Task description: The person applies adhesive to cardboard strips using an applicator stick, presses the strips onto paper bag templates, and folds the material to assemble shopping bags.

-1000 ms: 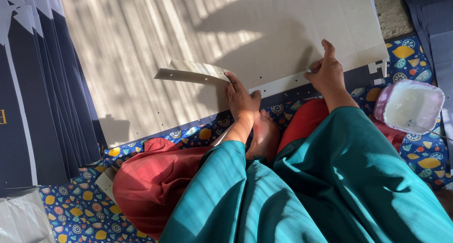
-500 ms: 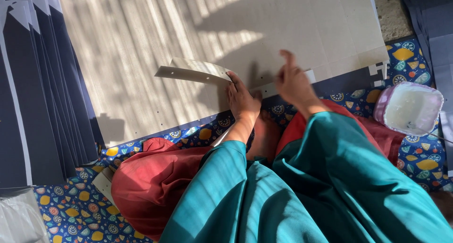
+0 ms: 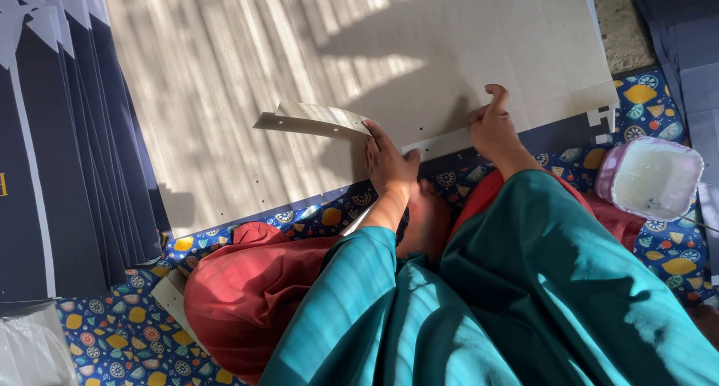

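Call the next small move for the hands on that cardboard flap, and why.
Probably press the raised flap down flat with the left hand and crease it. The flap stands lifted off the cardboard sheet at its near edge, the left fingertips touch its right end, and the right hand already pins the sheet beside it, so the sheet looks steadied for a fold.

Head view, steeply downward (close)
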